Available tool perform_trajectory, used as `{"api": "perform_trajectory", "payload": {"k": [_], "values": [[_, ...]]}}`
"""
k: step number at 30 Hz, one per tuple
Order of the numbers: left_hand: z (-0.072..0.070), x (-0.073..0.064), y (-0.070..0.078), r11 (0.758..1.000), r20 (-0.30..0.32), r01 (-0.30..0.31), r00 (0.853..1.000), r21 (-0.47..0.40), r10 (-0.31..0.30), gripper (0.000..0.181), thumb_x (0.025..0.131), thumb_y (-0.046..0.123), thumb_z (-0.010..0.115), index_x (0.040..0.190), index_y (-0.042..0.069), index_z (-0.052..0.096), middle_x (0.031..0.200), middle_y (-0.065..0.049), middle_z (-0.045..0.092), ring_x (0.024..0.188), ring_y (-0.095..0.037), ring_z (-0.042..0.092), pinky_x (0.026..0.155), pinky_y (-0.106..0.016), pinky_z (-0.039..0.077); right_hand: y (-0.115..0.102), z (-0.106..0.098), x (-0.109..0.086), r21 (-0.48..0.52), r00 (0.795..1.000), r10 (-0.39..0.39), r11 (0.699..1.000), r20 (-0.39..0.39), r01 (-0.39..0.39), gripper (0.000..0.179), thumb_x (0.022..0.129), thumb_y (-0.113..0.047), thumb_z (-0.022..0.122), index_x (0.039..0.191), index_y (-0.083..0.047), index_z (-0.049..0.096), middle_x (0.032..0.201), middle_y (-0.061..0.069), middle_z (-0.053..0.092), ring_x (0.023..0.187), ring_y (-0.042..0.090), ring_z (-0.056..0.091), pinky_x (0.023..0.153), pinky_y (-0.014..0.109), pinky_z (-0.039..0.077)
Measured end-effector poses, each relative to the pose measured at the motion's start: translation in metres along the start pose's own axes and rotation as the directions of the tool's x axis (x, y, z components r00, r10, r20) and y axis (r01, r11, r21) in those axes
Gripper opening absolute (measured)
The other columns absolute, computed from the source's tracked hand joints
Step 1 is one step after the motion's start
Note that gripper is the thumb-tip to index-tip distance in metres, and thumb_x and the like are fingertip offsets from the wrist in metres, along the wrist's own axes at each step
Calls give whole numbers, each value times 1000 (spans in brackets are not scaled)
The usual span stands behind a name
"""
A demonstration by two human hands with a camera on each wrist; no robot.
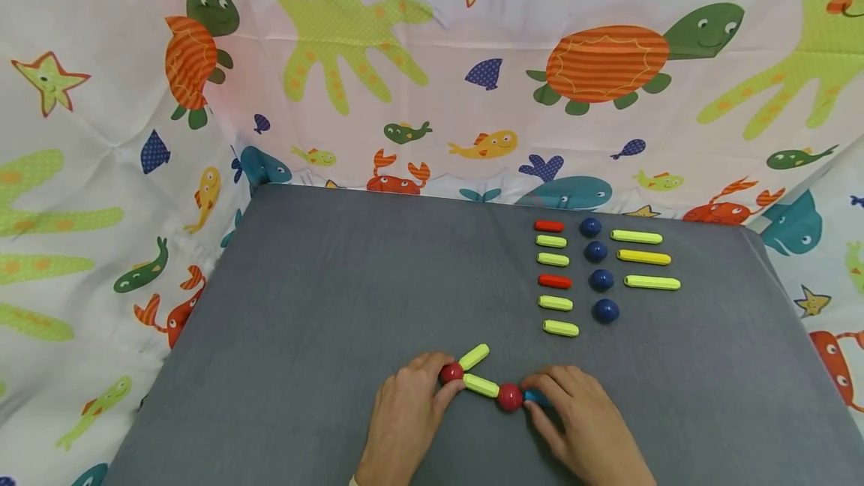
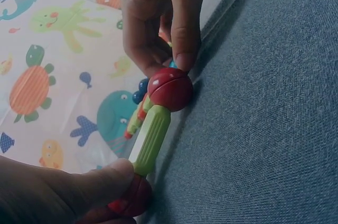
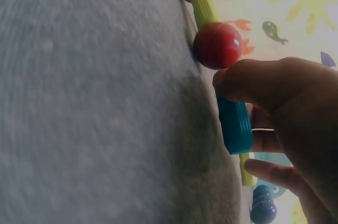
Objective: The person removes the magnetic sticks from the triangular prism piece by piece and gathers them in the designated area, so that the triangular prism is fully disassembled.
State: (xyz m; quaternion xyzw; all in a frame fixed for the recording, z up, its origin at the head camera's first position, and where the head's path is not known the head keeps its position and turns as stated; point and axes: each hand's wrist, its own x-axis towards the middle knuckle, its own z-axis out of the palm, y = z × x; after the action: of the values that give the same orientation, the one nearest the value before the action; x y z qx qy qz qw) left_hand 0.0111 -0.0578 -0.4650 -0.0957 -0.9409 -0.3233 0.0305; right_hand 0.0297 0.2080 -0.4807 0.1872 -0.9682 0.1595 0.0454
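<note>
My left hand (image 1: 409, 409) pinches a red ball (image 1: 451, 373) between thumb and fingers. Two short yellow-green rods meet at this ball: one rod (image 1: 475, 356) points up and away, the other rod (image 1: 481, 385) runs to a second red ball (image 1: 509, 397). On the far side of that second ball, my right hand (image 1: 579, 417) pinches a short blue rod (image 3: 235, 126) by thumb and fingers. In the right wrist view the blue rod's inner end lies right at the red ball, partly covered by the thumb. The joined pieces lie low over the grey cloth.
At the back right, a column of short red (image 1: 555, 281) and yellow-green rods (image 1: 561, 328) lies beside a column of blue balls (image 1: 605, 311) and a column of longer yellow and yellow-green rods (image 1: 652, 283). A patterned curtain (image 1: 432, 96) borders the grey table (image 1: 304, 306).
</note>
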Motion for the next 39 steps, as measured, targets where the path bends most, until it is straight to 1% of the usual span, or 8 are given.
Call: {"api": "perform_trajectory", "payload": {"k": [5,11,16,20,23,27,31,39], "values": [[-2,-2,-1,1000,0,-1,1000,2,1,26,86,34,89,102,20,76,95,7,73,66,-6,61,59,-30,54,6,-4,-1,-13,999,25,1000,-24,-25,27,88,-30,89,110,-33,73,106,-21,62,93,1,53,78,36,53],[-2,-2,-1,1000,34,16,999,-6,-15,26,85,34,89,101,19,75,92,7,70,63,-4,53,56,-26,50,15,-11,0,-18,996,80,997,-30,-81,29,88,-27,90,111,-34,74,104,-20,63,92,3,55,79,38,55],[-2,-3,-1,1000,36,18,999,2,-18,27,85,36,89,101,18,75,93,7,70,63,-3,54,56,-27,51,24,-15,5,-10,991,109,994,-78,-110,32,86,-24,91,113,-31,77,101,-16,65,93,8,59,79,42,56],[-3,-3,-1,1000,43,22,999,-6,-22,28,85,35,89,102,17,75,94,6,71,64,-3,55,57,-28,52,30,-16,11,0,989,120,993,-83,-121,33,87,-20,89,117,-27,76,104,-14,67,95,10,60,80,43,57],[-3,-3,-2,1000,40,23,999,-7,-23,27,85,35,89,102,18,75,95,6,71,66,-3,57,58,-29,53,34,-16,15,7,991,110,994,-79,-110,34,88,-18,88,119,-23,75,105,-12,67,95,10,58,80,43,57],[-2,-4,-3,1000,30,20,999,-1,-20,27,86,36,88,102,19,75,96,7,72,67,-4,58,59,-30,54,37,-15,21,4,993,70,998,-99,-70,33,88,-15,88,119,-19,75,106,-9,67,95,12,59,81,43,58],[-2,-3,-3,1000,35,21,999,-14,-20,28,85,35,89,103,18,76,96,6,72,65,-3,56,58,-26,53,38,-12,26,2,992,42,999,-121,-42,32,87,-13,88,116,-19,76,108,-8,69,97,15,63,82,44,57],[-3,-2,-4,999,57,35,998,-39,-33,28,86,35,88,104,18,76,97,7,71,64,-2,54,57,-24,50,35,-9,34,16,991,27,1000,-128,-26,33,84,-10,90,113,-18,78,111,-5,71,100,19,66,84,48,56]]}}
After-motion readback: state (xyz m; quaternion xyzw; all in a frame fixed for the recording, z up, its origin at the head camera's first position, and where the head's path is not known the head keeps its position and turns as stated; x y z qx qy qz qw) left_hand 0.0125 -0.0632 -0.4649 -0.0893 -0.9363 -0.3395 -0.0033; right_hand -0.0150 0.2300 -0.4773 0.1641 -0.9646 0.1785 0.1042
